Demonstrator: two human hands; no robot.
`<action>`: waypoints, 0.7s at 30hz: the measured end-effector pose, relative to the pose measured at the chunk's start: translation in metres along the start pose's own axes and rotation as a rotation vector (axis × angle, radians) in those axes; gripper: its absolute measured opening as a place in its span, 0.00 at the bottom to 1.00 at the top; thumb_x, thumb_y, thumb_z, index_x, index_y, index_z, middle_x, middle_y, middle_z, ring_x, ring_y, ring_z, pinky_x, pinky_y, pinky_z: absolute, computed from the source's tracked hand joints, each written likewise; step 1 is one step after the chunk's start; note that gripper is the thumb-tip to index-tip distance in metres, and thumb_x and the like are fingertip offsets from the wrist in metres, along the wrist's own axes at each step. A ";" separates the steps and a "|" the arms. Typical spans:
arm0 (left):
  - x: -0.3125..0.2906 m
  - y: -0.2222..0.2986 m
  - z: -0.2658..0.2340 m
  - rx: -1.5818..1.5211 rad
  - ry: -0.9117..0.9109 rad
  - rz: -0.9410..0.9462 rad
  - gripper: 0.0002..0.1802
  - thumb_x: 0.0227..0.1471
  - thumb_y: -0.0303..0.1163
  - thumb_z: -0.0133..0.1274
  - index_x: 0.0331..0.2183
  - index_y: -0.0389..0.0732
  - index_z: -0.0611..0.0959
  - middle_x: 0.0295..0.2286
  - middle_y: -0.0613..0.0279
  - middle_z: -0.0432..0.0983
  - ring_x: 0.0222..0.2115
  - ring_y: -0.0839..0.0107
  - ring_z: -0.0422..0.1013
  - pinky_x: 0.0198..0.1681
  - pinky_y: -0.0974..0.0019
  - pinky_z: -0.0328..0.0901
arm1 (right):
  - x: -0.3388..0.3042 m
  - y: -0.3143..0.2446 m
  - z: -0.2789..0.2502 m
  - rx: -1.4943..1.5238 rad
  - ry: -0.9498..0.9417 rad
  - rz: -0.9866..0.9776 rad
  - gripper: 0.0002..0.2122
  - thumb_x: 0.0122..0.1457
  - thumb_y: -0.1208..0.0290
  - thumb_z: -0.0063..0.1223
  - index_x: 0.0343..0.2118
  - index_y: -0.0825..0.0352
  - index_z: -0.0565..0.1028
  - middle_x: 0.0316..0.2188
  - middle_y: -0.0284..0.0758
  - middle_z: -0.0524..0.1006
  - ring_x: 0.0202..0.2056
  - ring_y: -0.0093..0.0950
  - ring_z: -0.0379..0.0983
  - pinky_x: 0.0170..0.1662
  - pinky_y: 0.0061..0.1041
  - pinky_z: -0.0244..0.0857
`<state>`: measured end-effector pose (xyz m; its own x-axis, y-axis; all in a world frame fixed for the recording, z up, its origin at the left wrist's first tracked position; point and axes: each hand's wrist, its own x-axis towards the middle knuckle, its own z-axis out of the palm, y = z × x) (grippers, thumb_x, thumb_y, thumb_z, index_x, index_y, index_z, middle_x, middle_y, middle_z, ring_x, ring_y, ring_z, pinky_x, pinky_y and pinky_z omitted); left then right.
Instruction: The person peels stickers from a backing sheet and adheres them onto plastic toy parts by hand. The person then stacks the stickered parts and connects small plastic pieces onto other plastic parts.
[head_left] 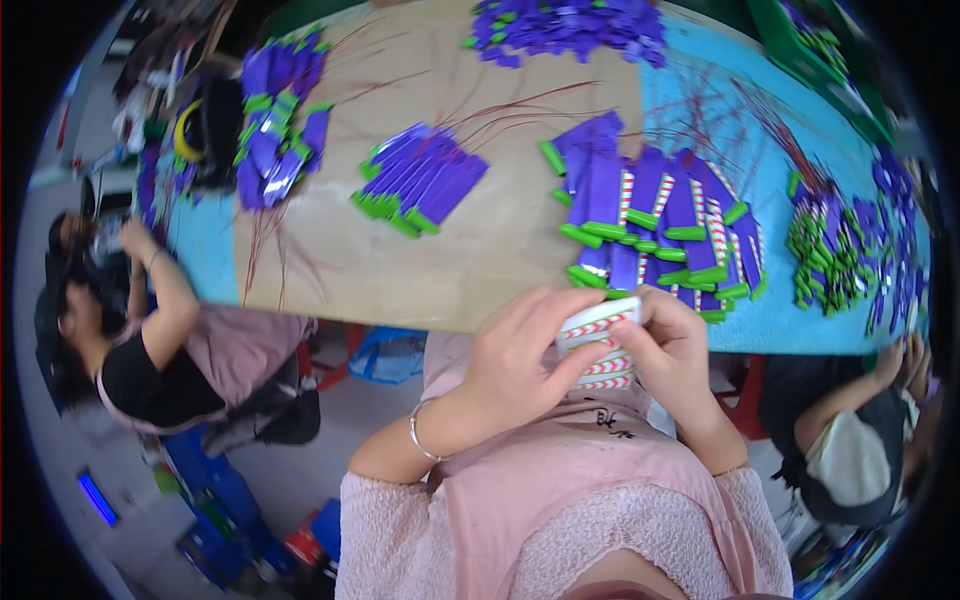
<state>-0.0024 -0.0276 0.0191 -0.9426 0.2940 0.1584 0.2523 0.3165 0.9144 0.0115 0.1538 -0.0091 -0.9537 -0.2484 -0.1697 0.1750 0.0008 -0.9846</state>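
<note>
Both the left hand [515,345] and right hand [672,340] pinch the chevron-striped label strips [598,324] between them, apparently separating one, and the next move likely calls for steady left support and a controlled right peel, with purple packs [680,207] just beyond.

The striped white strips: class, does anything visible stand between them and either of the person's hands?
Nothing visible does: the left hand and right hand both touch the striped white strips directly. The nearest purple-and-green pile lies beyond, on the table.
</note>
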 end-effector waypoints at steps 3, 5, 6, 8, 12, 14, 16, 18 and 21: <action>-0.002 -0.004 -0.006 0.101 -0.084 0.034 0.05 0.44 0.23 0.53 0.28 0.36 0.76 0.23 0.56 0.71 0.24 0.60 0.68 0.27 0.63 0.62 | 0.007 -0.009 0.007 -0.150 -0.021 -0.108 0.03 0.51 0.79 0.52 0.26 0.72 0.72 0.24 0.31 0.70 0.28 0.17 0.67 0.30 0.14 0.60; -0.001 -0.005 -0.013 0.061 -0.104 -0.083 0.04 0.42 0.24 0.55 0.25 0.36 0.76 0.19 0.57 0.70 0.22 0.62 0.67 0.25 0.63 0.60 | 0.010 -0.017 0.024 0.047 0.067 -0.051 0.03 0.51 0.78 0.53 0.25 0.72 0.72 0.23 0.31 0.70 0.28 0.17 0.67 0.30 0.15 0.60; 0.001 -0.008 -0.018 0.061 -0.125 -0.071 0.04 0.42 0.24 0.55 0.25 0.36 0.76 0.19 0.57 0.70 0.22 0.62 0.67 0.25 0.63 0.60 | 0.011 -0.019 0.030 0.243 0.125 0.004 0.04 0.51 0.78 0.53 0.25 0.73 0.73 0.22 0.31 0.70 0.29 0.18 0.67 0.30 0.16 0.60; 0.001 -0.016 -0.028 0.080 -0.195 0.002 0.05 0.41 0.25 0.56 0.25 0.36 0.77 0.21 0.58 0.70 0.22 0.62 0.66 0.25 0.63 0.60 | 0.014 -0.018 0.034 0.237 0.122 -0.008 0.04 0.51 0.77 0.53 0.24 0.73 0.74 0.22 0.32 0.71 0.29 0.18 0.67 0.31 0.17 0.61; 0.007 -0.021 -0.037 0.100 -0.013 0.068 0.07 0.41 0.28 0.57 0.25 0.36 0.77 0.22 0.60 0.70 0.22 0.64 0.65 0.24 0.65 0.59 | 0.016 -0.012 0.044 -0.019 0.102 -0.114 0.04 0.52 0.77 0.52 0.25 0.73 0.74 0.24 0.33 0.74 0.28 0.17 0.69 0.30 0.16 0.62; 0.010 -0.026 -0.049 0.401 -0.083 0.295 0.09 0.37 0.29 0.57 0.27 0.38 0.79 0.24 0.62 0.71 0.23 0.67 0.66 0.23 0.67 0.59 | 0.017 -0.012 0.049 -0.001 0.112 -0.040 0.04 0.53 0.77 0.52 0.25 0.73 0.75 0.25 0.33 0.75 0.28 0.16 0.69 0.29 0.15 0.63; 0.001 -0.028 -0.058 0.443 -0.108 0.458 0.12 0.33 0.29 0.56 0.28 0.39 0.80 0.24 0.63 0.71 0.23 0.68 0.66 0.23 0.68 0.59 | 0.020 -0.016 0.051 0.274 0.097 0.314 0.05 0.54 0.76 0.51 0.25 0.72 0.75 0.25 0.32 0.76 0.28 0.16 0.70 0.30 0.15 0.63; -0.012 -0.030 -0.065 0.482 -0.131 0.621 0.15 0.30 0.29 0.56 0.29 0.41 0.81 0.23 0.63 0.71 0.23 0.69 0.66 0.22 0.69 0.58 | 0.023 -0.012 0.056 0.257 0.080 0.320 0.05 0.55 0.76 0.48 0.27 0.73 0.74 0.24 0.30 0.75 0.27 0.15 0.70 0.30 0.15 0.64; -0.002 -0.031 -0.078 0.724 -0.143 0.481 0.26 0.30 0.27 0.56 0.40 0.41 0.79 0.23 0.62 0.69 0.22 0.68 0.64 0.23 0.69 0.58 | 0.024 -0.007 0.061 0.295 0.172 0.241 0.04 0.55 0.78 0.45 0.29 0.72 0.72 0.21 0.29 0.74 0.23 0.14 0.69 0.27 0.14 0.63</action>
<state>-0.0253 -0.1085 0.0199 -0.6739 0.6377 0.3731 0.7377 0.6086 0.2923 0.0022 0.0889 -0.0032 -0.8995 -0.1092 -0.4230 0.4368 -0.2445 -0.8657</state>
